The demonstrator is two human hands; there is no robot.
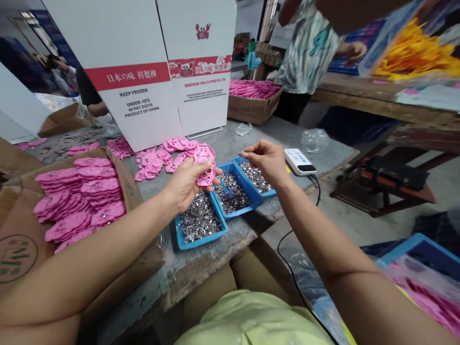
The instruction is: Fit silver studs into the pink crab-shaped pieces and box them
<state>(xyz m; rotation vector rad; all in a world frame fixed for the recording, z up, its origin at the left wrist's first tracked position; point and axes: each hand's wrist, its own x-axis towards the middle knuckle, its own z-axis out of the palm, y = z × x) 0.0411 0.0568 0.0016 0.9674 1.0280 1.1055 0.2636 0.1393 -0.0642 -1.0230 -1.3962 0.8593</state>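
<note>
My left hand (185,184) grips a pink plastic piece (204,163) with a shaped outline and holes, thumb on its face. It is held above the blue trays, near their far left end. My right hand (266,160) is over the right-hand tray (268,193), thumb and fingertips pinched together; whatever they hold is too small to make out. Small shiny metal parts fill the left tray (201,243), the middle tray (239,212) and the right one. Some blue bits lie among the metal in the middle tray. Behind my left hand, loose pink pieces (153,163) are heaped on the table.
A carton (134,191) of stacked pink pieces stands at left. Tall white printed boxes (143,129) rise behind the heap. A white device (300,162) with a cable (319,191) sits right of the trays. Another person (305,52) stands beyond the table, near a second carton (251,109).
</note>
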